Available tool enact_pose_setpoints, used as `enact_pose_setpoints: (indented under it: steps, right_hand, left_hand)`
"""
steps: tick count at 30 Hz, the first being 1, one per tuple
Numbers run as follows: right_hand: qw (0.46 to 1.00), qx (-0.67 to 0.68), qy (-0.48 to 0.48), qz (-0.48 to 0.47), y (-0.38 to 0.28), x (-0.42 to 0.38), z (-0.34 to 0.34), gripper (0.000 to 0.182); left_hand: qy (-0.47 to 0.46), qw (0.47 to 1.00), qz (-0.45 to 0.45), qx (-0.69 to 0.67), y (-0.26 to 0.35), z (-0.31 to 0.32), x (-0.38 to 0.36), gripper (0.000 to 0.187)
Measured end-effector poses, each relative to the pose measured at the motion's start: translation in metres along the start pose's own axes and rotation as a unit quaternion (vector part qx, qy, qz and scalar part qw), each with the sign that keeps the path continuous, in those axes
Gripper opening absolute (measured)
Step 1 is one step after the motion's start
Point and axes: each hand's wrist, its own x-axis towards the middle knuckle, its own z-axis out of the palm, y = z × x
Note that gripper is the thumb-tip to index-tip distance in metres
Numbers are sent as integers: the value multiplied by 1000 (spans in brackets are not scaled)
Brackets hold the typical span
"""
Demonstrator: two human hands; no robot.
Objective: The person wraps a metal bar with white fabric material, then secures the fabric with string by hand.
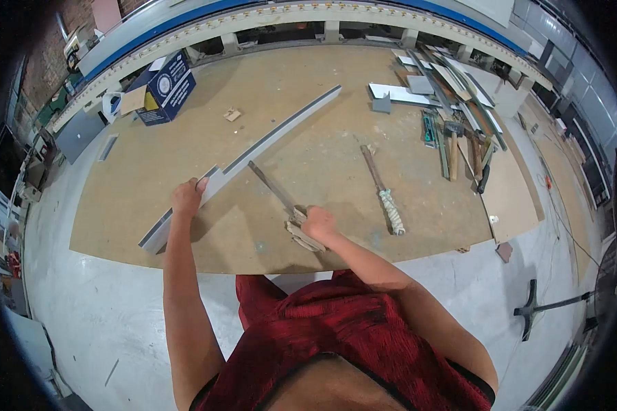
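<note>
Tan work surface (329, 243) in a workshop w/ pale floor (96, 294); long machine (332, 33) w/ blue stripe along far side. Metal strip (284, 131) lies diag. over L-ctr of surface, near end close to the front L edge, far end pointing up-R; step/notch in its top edge approx. mid-length. L hand (187, 197) clamped on strip just nearer than the notch. R hand (319, 225) closed around the wrapped handle of a flat file (273, 186); file tip at or just beside strip's lower edge, contact unclear. Hands well apart. R of R hand: 2nd tool (372, 168) w/ cord-wound grip, lying loose, grip toward person. Beyond strip: small tan scrap (233, 114); far L, dk-blue box (168, 89), flap open. Far R: heap of strips + offcuts (452, 82), w/ hammer (453, 154) at its near end, handle toward person.
</note>
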Motion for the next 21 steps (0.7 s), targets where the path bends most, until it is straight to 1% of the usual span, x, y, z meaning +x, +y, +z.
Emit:
enact_pose_setpoints:
  steps: [1, 3, 6, 9, 11, 13, 16, 17, 20, 21]
  right_hand:
    - [1000, 16, -2, 0, 1, 2, -1, 27]
    - [999, 50, -6, 7, 7, 6, -1, 30]
    - [991, 60, -118, -5, 30, 19, -5, 35]
    - [960, 255, -114, 10, 74, 4, -23, 38]
    - [907, 395, -144, 5, 105, -5, -34, 37]
    - [882, 455, -124, -3, 123, -13, -39, 38]
    - [850, 519, -82, -34, 118, -27, -46, 39]
    - [840, 535, -67, -50, 112, -30, -47, 40]
    - [835, 538, -29, -111, 99, -28, -33, 38]
    - [841, 528, -24, -117, 97, -26, -30, 37]
  left_hand:
    - [-8, 1000, 2, 14, 1, 1, -1, 48]
    - [1, 1000, 6, 0, 0, 1, -3, 49]
    - [-4, 999, 20, -27, 4, -2, -3, 48]
    - [-23, 999, 1, -43, 11, -6, -13, 45]
    - [-24, 999, -7, -37, 21, -5, -23, 43]
    - [-13, 1000, 5, -19, 31, -1, -40, 42]
    - [45, 995, 75, 39, 35, 27, -61, 40]
    - [0, 997, 47, 59, 47, 22, -68, 39]
    - [-6, 997, 44, 70, 59, 33, -83, 39]
    - [-12, 997, 37, 59, 62, 35, -85, 37]
